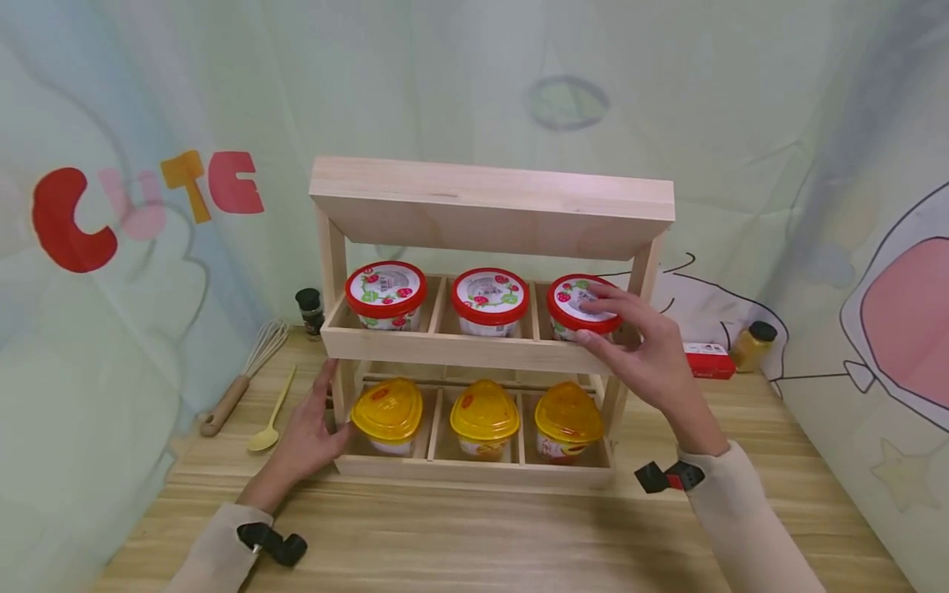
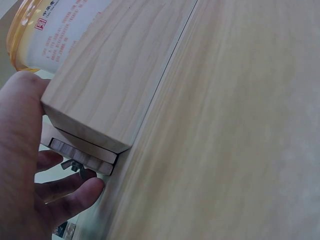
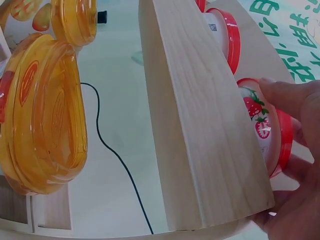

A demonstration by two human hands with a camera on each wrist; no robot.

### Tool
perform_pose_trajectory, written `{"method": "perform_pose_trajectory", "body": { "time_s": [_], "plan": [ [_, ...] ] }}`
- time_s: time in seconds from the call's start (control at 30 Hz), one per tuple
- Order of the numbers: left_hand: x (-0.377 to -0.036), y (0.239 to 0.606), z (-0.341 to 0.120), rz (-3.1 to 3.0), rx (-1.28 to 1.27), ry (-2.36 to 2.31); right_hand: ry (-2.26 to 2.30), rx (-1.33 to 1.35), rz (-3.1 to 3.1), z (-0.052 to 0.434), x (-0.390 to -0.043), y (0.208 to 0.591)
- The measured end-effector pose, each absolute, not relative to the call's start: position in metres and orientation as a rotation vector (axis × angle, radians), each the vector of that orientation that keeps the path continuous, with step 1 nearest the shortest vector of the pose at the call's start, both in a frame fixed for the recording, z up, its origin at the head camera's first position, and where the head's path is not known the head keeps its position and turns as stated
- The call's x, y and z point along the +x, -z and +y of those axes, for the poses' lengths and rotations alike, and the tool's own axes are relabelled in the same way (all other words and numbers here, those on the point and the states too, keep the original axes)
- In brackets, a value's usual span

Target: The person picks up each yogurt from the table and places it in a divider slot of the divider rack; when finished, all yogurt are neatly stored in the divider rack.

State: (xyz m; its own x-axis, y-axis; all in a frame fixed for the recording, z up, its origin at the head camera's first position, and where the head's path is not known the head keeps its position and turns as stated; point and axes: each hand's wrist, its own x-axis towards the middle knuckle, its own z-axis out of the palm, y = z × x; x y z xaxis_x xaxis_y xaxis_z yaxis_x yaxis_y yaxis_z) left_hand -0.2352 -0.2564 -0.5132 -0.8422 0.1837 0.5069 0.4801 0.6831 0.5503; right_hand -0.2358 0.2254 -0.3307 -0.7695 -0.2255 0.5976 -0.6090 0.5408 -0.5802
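Observation:
A two-tier wooden rack (image 1: pixel 460 349) stands on the table, each tier split into compartments. The upper tier carries a left tub (image 1: pixel 385 290), a middle tub (image 1: pixel 489 298) and a right tub (image 1: pixel 567 303), all red-lidded with strawberry prints. My right hand (image 1: pixel 652 358) grips the right tub, thumb at its front rim and fingers over the lid; the right wrist view shows the strawberry print (image 3: pixel 257 117) beside the thumb. Yellow-lidded cups (image 1: pixel 484 412) sit in the lower tier. My left hand (image 1: pixel 310 441) holds the rack's lower left side, thumb in front, fingers around behind.
Left of the rack lie a whisk (image 1: pixel 248 371) and a yellow spoon (image 1: pixel 268 428), with a black-capped jar (image 1: pixel 310 313) behind them. At right are a red box (image 1: pixel 710 362) and a yellow jar (image 1: pixel 753 347). The rack's top board (image 1: pixel 489 202) overhangs the upper tubs.

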Motion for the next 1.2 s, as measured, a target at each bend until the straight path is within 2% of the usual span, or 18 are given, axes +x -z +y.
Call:
{"method": "perform_pose_trajectory", "body": {
  "time_s": [0.33,0.7,0.93,1.2],
  "plan": [
    [-0.235,0.511,-0.257,-2.489,-0.519,0.983,-1.035,0.642,-2.419,0.227,-0.232,0.326],
    [-0.234,0.508,-0.261,-2.491,-0.553,0.952,-0.922,0.806,-2.584,0.233,-0.232,0.313],
    [-0.256,0.533,-0.28,-2.438,-0.637,0.817,-0.827,0.807,-2.601,0.238,-0.224,0.311],
    [-0.224,0.48,-0.272,-2.52,-0.649,0.691,-0.696,0.652,-2.439,0.255,-0.206,0.315]
  ]
}}
